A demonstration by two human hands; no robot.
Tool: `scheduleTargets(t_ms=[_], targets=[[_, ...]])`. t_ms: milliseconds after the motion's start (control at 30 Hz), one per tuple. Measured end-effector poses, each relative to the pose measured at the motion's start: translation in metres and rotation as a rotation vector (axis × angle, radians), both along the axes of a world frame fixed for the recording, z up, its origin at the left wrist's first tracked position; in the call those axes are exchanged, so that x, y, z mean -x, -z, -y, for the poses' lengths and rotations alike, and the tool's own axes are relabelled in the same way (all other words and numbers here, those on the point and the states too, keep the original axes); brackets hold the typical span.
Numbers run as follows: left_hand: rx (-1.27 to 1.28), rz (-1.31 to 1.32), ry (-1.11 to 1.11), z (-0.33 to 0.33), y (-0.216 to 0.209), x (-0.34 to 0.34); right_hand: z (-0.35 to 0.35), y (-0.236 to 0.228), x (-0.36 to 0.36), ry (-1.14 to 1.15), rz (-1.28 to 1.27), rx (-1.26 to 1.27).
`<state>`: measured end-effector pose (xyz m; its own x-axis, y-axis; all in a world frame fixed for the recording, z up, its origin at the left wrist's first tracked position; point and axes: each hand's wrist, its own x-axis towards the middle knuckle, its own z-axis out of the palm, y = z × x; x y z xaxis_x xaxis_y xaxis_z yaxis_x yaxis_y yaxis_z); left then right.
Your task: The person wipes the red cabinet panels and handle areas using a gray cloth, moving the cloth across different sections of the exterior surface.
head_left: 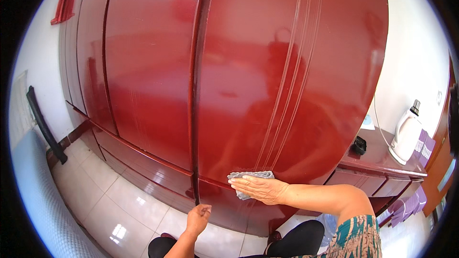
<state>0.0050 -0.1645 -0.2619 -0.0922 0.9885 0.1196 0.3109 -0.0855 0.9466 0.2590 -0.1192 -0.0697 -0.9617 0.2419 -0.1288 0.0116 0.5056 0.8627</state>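
A folded grey cloth [264, 174] lies under my right hand [256, 188], which presses it flat against the glossy dark red wardrobe [234, 95]. The cloth is at the bottom of the right-hand door, beside the lower ends of its thin pale grooves, and it overlaps the seam above the drawer front. My left hand [198, 217] is lower and to the left, just in front of the drawer fronts. Its fingers are curled in, and nothing shows in them.
A red side cabinet [377, 158] to the right bears a white kettle [405, 136] and a small black object [358, 145]. Light blue bedding [40, 196] borders the left side. Pale glossy tiles [119, 205] run below the wardrobe. A black tube-like object [45, 126] leans by the left wall.
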Motion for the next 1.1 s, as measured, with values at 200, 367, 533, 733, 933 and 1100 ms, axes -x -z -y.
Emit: scheduleTargets(t_ms=[200, 367, 533, 733, 933, 1100], targets=[[0.022, -0.179, 0.085, 0.01, 0.0, 0.012, -0.016, -0.17, 0.064, -0.005, -0.814, 0.126], [-0.061, -0.325, 0.217, 0.004, 0.002, -0.005, -0.038, -0.279, 0.054, -0.126, -1.091, -0.681], [-0.068, -0.371, 0.266, 0.01, -0.004, 0.0, -0.047, -0.249, 0.096, -0.124, -1.009, -0.447], [-0.118, -0.461, 0.281, 0.011, -0.001, 0.007, -0.046, -0.108, 0.125, 0.041, -0.629, 0.123], [-0.129, -0.472, 0.319, 0.004, 0.015, 0.01, -0.026, 0.032, 0.088, -0.008, -0.157, 0.02], [-0.068, -0.516, 0.366, 0.0, 0.015, -0.001, -0.032, 0.012, 0.076, -0.048, -0.252, 0.048]])
